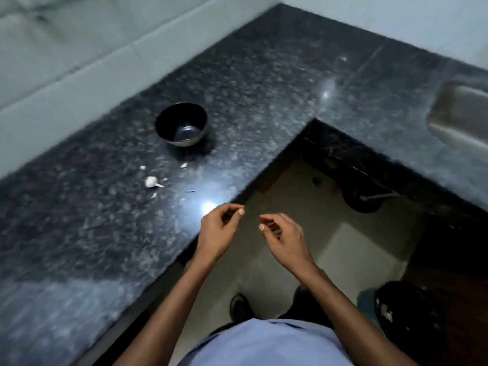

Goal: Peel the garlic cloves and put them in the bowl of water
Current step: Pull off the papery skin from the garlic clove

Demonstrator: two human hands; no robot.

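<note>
From the head view we see a dark speckled stone counter (264, 83) bent in an L around a corner, its polish throwing back two bright light spots, with pale tiled walls (66, 48) behind it. A steel sink (464, 114) is set into the right arm of the counter. A dark bowl (181, 124) stands upright near the wall; we cannot tell whether it holds water. Just in front of it lie a white garlic piece (151, 182) and a few small white scraps (184, 165), apart from the bowl. Our left hand (217, 228) hangs over the counter edge, fingers curled, thumb and forefinger nearly meeting; whether that grip pinches anything we cannot tell. Our right hand (286, 237) hovers beside it over the floor (290, 186), fingers loosely curled, and we cannot tell its grip either. Below are a blue shirt (264, 342) and a dark bin (404, 313) at the right. We find no writing or labels legible.
</note>
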